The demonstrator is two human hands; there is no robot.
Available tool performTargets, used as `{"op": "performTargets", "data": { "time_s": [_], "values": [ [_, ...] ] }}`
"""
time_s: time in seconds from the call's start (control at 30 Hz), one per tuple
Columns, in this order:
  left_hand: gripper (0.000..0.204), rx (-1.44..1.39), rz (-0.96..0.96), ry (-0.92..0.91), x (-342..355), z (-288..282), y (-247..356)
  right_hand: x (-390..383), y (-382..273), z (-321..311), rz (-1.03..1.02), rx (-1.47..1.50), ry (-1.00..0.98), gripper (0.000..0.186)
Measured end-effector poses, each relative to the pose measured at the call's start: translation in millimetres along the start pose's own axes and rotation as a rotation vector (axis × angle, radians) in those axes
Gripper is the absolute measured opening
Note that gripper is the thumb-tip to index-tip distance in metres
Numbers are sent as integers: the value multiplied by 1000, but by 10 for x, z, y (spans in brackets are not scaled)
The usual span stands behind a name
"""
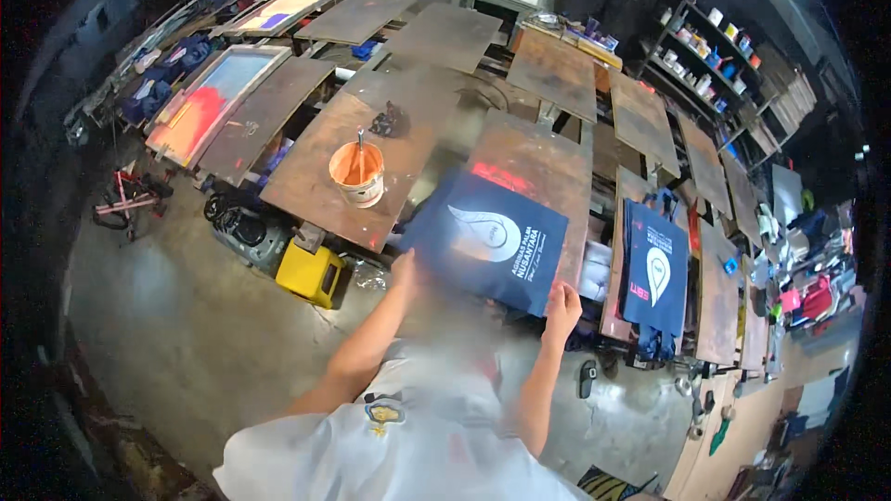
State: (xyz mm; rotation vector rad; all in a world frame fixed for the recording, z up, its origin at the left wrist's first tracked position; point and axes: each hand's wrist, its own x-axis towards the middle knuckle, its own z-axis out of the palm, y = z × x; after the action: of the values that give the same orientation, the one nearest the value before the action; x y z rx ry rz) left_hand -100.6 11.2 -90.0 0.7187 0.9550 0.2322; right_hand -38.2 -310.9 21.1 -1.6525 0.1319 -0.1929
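Observation:
My left hand (404, 271) grips the near left corner of a navy cloth bag (436, 223) with a white leaf-shaped print and white lettering. The near right corner is pinched in my right hand (562, 304). Stretched between both hands, the bag lies over or just above a brown board (534, 148); whether it touches the board I cannot tell. A red paint smear (501, 176) shows on the board past the bag's far edge. To the right, another navy bag (640, 264) with a similar white print and a pink mark rests on its own board, straps hanging off the near edge.
A tub of orange paint (357, 187) with a handle standing in it sits on the left board. A yellow stool (311, 274) stands on the floor below. Framed printing screens (209, 97) lie at far left; a shelf of bottles (705, 56) stands at back right.

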Motion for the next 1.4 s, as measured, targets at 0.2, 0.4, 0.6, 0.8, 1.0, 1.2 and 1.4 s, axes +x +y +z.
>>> {"op": "performTargets", "data": {
  "time_s": [0.2, 0.4, 0.6, 0.8, 1.0, 1.2, 1.4],
  "values": [
    [43, 269, 652, 156, -147, -17, 47, 409, 346, -63, -348, -775, -256, 31],
    [41, 712, 968, -29, -1044, 977, 256, 535, 279, -351, -396, -825, -463, 44],
    [29, 975, 1209, -305, -1726, 1849, -267, 672, -149, -599, 49, -158, -639, 51],
    [14, 1378, 1333, -463, -2227, 2110, -990, 747, -240, -985, 73, 141, -574, 41],
    [24, 1382, 1315, -527, -2385, 2061, -1257, 787, -81, -1270, 209, 21, -354, 16],
    [34, 1343, 1381, -320, -2386, 2041, -1187, 1019, -38, -1414, 223, 374, -193, 10],
    [23, 1071, 1199, -221, -2518, 2118, -964, 1034, -832, -1406, 39, 412, -334, 36]
  ]
}}
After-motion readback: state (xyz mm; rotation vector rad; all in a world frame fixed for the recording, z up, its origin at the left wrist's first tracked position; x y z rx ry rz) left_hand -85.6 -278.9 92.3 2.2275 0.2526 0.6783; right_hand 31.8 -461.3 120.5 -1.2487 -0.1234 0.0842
